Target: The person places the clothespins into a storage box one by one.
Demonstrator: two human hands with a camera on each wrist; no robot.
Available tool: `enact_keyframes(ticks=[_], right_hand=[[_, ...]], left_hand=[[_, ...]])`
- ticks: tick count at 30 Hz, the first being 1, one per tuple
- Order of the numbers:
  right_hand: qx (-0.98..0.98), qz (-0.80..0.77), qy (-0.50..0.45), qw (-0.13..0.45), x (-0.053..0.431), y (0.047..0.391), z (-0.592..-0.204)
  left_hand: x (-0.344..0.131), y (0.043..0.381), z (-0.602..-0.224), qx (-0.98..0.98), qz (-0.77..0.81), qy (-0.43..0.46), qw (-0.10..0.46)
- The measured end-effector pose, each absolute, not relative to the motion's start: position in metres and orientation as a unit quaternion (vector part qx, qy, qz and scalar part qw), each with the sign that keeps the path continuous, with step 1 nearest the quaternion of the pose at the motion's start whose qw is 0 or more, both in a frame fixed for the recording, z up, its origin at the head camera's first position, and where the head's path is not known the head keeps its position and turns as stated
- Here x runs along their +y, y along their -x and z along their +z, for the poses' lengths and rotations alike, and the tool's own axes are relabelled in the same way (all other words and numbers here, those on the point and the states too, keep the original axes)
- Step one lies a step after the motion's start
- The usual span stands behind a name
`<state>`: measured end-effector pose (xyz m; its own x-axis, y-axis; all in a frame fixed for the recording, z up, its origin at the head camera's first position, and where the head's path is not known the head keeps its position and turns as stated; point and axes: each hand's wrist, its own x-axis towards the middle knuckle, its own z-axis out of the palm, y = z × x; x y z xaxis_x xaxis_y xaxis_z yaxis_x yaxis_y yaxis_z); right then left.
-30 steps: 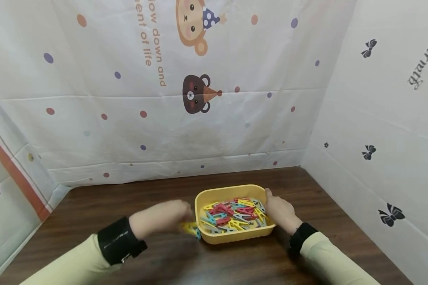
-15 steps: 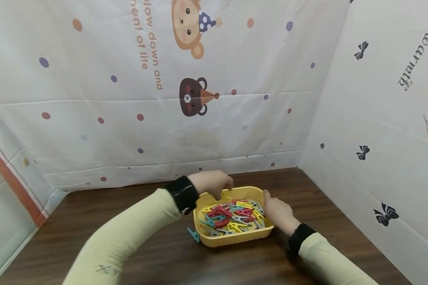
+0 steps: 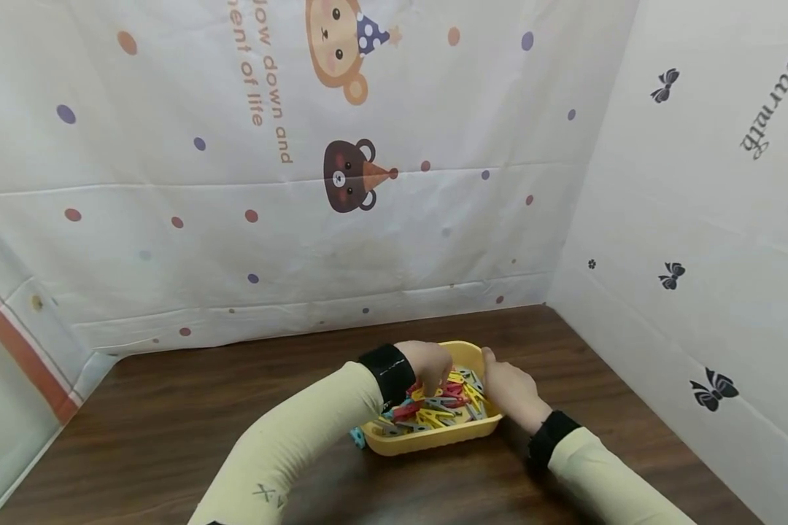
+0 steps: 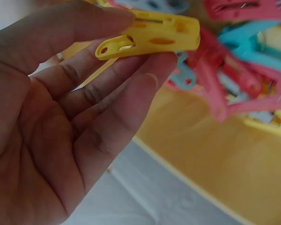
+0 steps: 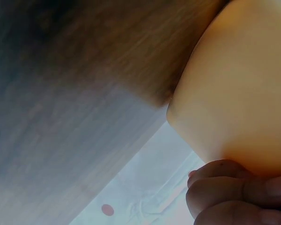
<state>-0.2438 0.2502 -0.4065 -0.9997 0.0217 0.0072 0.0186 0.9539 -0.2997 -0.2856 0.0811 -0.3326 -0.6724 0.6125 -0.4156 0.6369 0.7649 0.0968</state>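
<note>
A yellow plastic basket [image 3: 433, 440] holds a pile of red, yellow, teal and grey clothespins [image 3: 456, 397]. My left hand [image 3: 430, 361] is over the basket's left half. In the left wrist view its thumb and fingers pinch a yellow clothespin [image 4: 166, 35], which overlaps the pile there. My right hand [image 3: 515, 390] grips the basket's right rim. Its curled fingers [image 5: 220, 187] lie against the basket wall in the right wrist view; the thumb is hidden there. A teal clothespin [image 3: 357, 437] lies on the table outside the basket's left front corner.
The basket stands on a dark brown wooden table [image 3: 190, 423]. White printed sheets [image 3: 249, 240] hang behind the table and along its right side [image 3: 637, 292].
My left hand has moved from the table left of the basket, up and over its rim, and down over the clothespins, bringing the yellow clothespin. The right hand keeps its grip.
</note>
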Motion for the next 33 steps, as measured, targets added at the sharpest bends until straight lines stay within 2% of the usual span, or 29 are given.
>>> enact_keyframes(ticks=[8, 13, 17, 24, 33], right_hand=[[-0.988, 0.154, 0.019, -0.001, 0.250, 0.243, -0.404], [-0.988, 0.150, 0.023, -0.004, 0.250, 0.243, -0.404], [-0.988, 0.152, 0.020, -0.003, 0.251, 0.244, -0.405], [-0.988, 0.152, 0.015, 0.001, 0.251, 0.244, -0.407], [-0.988, 0.152, 0.015, -0.001, 0.252, 0.246, -0.406]], left_hand=[[0.078, 0.280, -0.348, 0.910, -0.100, -0.349, 0.202], [0.066, 0.284, -0.341, 0.917, -0.032, -0.343, 0.200], [0.050, 0.284, -0.323, 0.919, 0.014, -0.357, 0.167], [-0.008, 0.265, -0.299, 0.895, 0.115, -0.416, 0.109], [-0.085, 0.236, -0.325, 0.891, 0.142, -0.423, 0.087]])
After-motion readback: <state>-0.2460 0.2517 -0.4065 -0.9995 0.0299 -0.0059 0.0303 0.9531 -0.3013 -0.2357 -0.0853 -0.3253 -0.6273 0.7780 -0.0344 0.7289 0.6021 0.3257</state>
